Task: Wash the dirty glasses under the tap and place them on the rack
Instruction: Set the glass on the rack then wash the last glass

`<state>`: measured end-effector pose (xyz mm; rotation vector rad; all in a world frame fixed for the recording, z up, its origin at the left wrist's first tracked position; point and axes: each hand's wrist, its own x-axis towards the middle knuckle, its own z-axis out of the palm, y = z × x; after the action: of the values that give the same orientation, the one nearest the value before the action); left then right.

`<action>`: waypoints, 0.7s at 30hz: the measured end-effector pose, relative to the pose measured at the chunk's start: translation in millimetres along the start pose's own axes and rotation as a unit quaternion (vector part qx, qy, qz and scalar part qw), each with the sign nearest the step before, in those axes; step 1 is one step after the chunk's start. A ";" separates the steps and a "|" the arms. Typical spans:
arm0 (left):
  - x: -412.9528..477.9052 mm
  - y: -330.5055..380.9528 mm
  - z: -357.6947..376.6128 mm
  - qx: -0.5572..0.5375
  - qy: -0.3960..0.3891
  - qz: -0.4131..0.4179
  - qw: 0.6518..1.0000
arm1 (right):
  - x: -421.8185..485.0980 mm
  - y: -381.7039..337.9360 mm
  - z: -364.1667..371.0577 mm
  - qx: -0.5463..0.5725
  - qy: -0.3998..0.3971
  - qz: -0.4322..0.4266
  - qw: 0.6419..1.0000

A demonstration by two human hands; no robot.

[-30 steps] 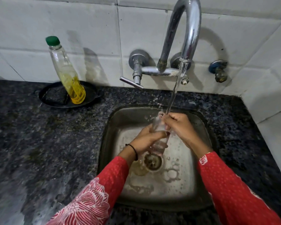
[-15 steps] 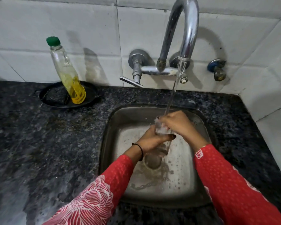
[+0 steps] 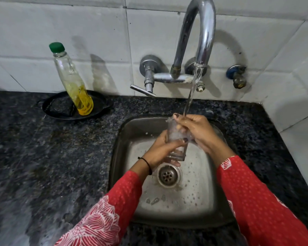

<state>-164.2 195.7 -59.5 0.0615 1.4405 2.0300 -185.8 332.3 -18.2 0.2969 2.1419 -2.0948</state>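
Observation:
A clear drinking glass (image 3: 178, 151) is held upright over the steel sink (image 3: 124, 139), under the water stream from the chrome tap (image 3: 201, 38). My left hand (image 3: 160, 150) grips the glass around its lower half, thumb across the front. My right hand (image 3: 196, 130) curls over the rim, with fingers reaching into the glass; water runs onto it. The upper part of the glass is hidden by my right hand. No rack is in view.
A bottle (image 3: 73, 82) with a green cap and yellow liquid leans in a black dish (image 3: 57, 109) on the dark granite counter (image 3: 43, 166) to the left. The tap lever (image 3: 142, 89) points forward-left. The drain (image 3: 167, 175) lies below the glass. White tiled walls stand behind and right.
The glass has been tipped up from a forward slant to nearly upright and lifted slightly. My right hand has stayed at the rim under the stream. Foam around the drain has washed away.

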 end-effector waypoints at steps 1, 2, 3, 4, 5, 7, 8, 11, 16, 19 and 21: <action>-2.8 3.5 -2.9 -0.065 -0.037 -0.045 0.996 | 0.2 0.6 -3.0 0.049 -0.006 0.010 0.999; -5.7 7.4 -3.4 -0.117 -0.074 -0.076 0.987 | -0.3 1.4 -4.1 0.092 -0.015 0.026 0.995; -5.4 8.1 -4.6 -0.135 -0.093 -0.087 0.983 | 0.2 3.0 -4.6 0.107 -0.020 0.038 0.993; -4.2 7.5 -2.3 -0.111 -0.092 -0.077 0.986 | 0.8 3.9 -4.0 0.086 -0.019 0.040 0.995; -3.4 7.0 1.7 -0.034 -0.060 -0.054 0.996 | 2.1 4.3 -2.9 0.011 -0.010 0.030 0.999; 0.5 3.6 7.2 0.207 0.025 0.005 0.978 | 3.4 -0.5 0.8 -0.223 0.010 -0.017 0.975; 4.3 -0.3 6.9 0.297 0.064 0.027 0.953 | 2.9 -2.3 3.4 -0.313 0.010 -0.037 0.949; 8.9 -10.1 -1.4 0.247 0.022 0.061 0.967 | -2.0 -3.6 3.3 -0.331 0.008 -0.054 0.942; -4.2 -2.6 -10.2 -0.068 -0.087 -0.082 0.991 | -5.3 -1.1 -1.5 -0.118 0.064 -0.069 0.989; -2.4 -0.6 -2.8 0.139 -0.001 -0.022 0.990 | -0.8 0.4 -0.2 -0.207 0.025 -0.037 0.977; 3.1 -5.1 -0.6 0.272 0.088 0.029 0.958 | 1.9 1.8 1.4 -0.306 -0.005 -0.028 0.952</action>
<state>-164.5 197.7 -65.1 0.1571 2.0987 1.6564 -187.4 331.0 -20.4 0.1515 2.6697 -1.3359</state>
